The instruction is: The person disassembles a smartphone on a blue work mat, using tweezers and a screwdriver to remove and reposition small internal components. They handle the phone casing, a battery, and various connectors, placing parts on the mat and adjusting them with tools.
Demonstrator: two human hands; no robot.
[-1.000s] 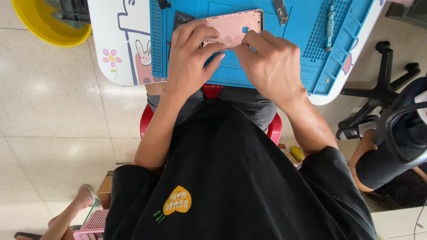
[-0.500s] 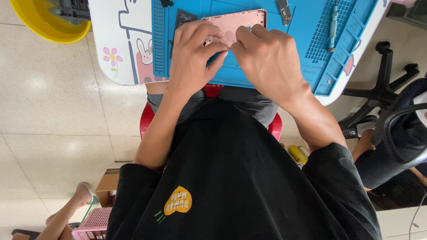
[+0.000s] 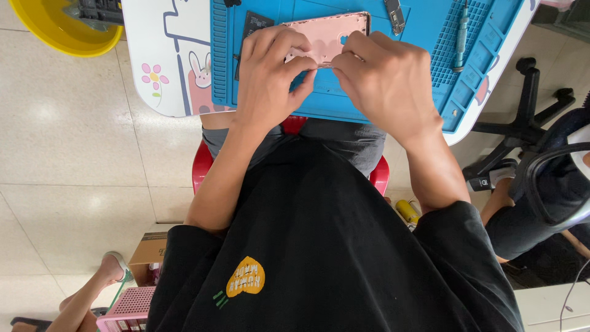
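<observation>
Both hands, left and right, pinch a pink phone shell on the blue mat; too much force could bend it.

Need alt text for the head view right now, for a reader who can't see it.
Seen from above, the left hand and right hand pinch the near edge of a pink phone housing on a blue work mat. A screwdriver lies to the right.

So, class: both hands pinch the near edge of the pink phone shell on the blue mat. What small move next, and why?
Probably keep the left hand pressing the pink phone shell to the blue mat while the right hand works: both sets of fingertips meet at one edge spot.
</observation>
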